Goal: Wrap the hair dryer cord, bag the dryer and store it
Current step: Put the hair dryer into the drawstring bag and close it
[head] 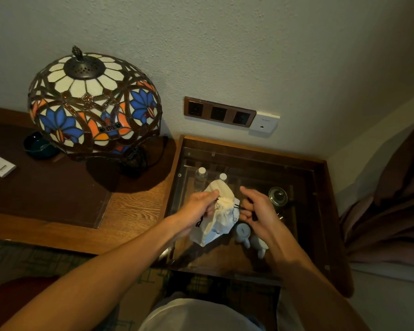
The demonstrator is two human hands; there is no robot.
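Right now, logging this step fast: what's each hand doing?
Left hand: closed, pinching the gathered neck of the white drawstring bag.
Right hand: closed on the bag's black drawstring, pulling it sideways.

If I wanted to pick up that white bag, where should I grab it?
Grab the white bag at its bunched neck, coming from above. The black drawstring has cinched the cloth there into a narrow bundle, so a small grip probably closes around it. Below, the bag bulges wide. The left hand and right hand are both at that neck.
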